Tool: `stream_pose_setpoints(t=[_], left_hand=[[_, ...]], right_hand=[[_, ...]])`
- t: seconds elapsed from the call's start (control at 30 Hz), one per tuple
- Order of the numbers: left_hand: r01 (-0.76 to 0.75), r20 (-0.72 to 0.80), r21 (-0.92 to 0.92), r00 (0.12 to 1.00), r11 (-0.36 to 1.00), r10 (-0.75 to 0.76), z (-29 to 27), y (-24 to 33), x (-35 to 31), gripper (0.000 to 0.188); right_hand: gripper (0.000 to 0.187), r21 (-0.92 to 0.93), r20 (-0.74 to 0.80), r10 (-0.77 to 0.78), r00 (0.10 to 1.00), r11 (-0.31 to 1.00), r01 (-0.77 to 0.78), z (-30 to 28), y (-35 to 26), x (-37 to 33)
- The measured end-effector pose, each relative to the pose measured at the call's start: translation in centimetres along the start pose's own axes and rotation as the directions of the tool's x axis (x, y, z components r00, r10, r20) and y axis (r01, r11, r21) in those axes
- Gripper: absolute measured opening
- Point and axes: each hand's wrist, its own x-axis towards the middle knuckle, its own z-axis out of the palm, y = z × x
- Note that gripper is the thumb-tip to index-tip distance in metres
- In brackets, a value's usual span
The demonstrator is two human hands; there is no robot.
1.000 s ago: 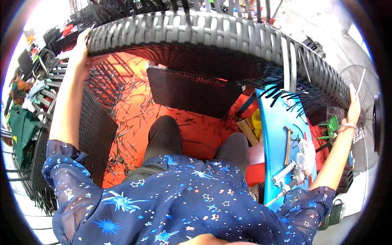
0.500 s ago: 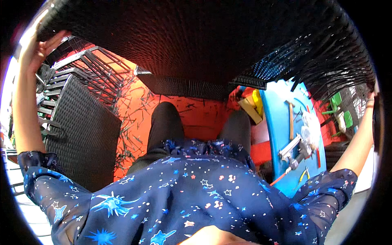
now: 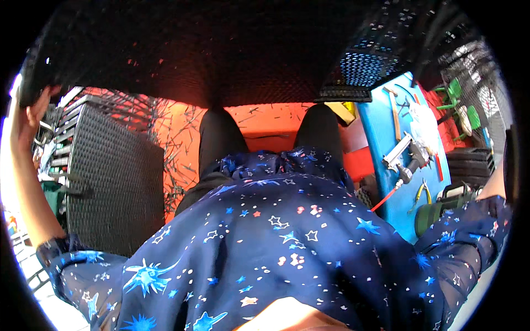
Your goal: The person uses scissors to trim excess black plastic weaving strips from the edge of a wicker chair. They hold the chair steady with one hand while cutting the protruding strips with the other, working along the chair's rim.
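A large black woven wicker piece point(image 3: 221, 49) fills the whole upper part of the view, very close above my knees. My left hand point(image 3: 30, 113) is raised at the far left and grips the piece's left edge. My right forearm point(image 3: 493, 185) rises along the right rim, and the hand itself is lost beyond the dark edge. Below, I see my star-patterned blue blouse and my black-clad legs.
A flat woven dark panel point(image 3: 110, 187) leans at my left over an orange floor point(image 3: 182, 138) strewn with cut strands. On my right a blue bench point(image 3: 381, 138) carries a hammer point(image 3: 393, 113), a staple gun point(image 3: 406, 157), pliers point(image 3: 422, 193) and a green cylinder point(image 3: 436, 212). Green stools point(image 3: 461, 105) stand beyond.
The wicker piece has swung toward me and now covers the top of the view. My left hand has moved outward to the left with its edge; my right hand has left the view.
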Motion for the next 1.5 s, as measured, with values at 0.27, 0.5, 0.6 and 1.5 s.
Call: stream_pose_setpoints(t=[0.27, 0.5, 0.6, 1.5], left_hand=[[0.052, -0.194, -0.314, 0.974, 0.948, -0.117, -5.1, -5.7, -4.9, 0.048], [0.098, -0.427, -0.098, 0.895, 0.99, -0.131, 3.0, -7.6, -2.5, 0.053], [0.265, -0.426, -0.138, 0.854, 0.954, -0.299, 10.9, -6.5, -2.7, 0.073], [0.379, -0.512, -0.362, 0.683, 0.851, -0.522, 20.5, -25.6, -17.2, 0.052]], right_hand=[[0.046, -0.028, 0.062, 0.004, 0.998, 1.0, -0.002, 2.6, 0.6, -0.1], [0.046, -0.094, 0.103, 0.018, 0.994, 0.996, -0.008, 3.5, 1.4, -0.3], [0.046, -0.107, 0.143, 0.025, 0.989, 0.994, -0.009, 4.8, 5.2, 0.3], [0.025, -0.652, -0.009, -0.336, 0.942, 0.716, 0.249, 3.2, 12.1, -18.0]])
